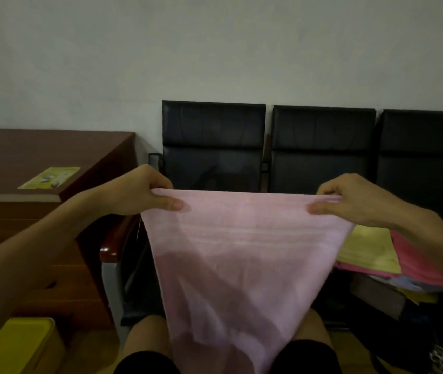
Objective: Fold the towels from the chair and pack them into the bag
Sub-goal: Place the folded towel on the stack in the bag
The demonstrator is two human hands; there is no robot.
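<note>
A pale pink towel (239,265) hangs in front of me, stretched flat along its top edge. My left hand (144,193) pinches its upper left corner and my right hand (349,201) pinches its upper right corner. The cloth drapes down over my knees. On the seat to the right lies a pile of other towels: a yellow one (368,249) and a darker pink one (414,260) on top. A row of black chairs (215,141) stands against the wall behind the towel. No bag can be made out clearly.
A reddish-brown wooden desk (26,157) with a yellow card (50,178) stands at the left. A yellow box (18,344) sits on the floor at lower left. A wooden armrest (112,244) juts out between desk and chair.
</note>
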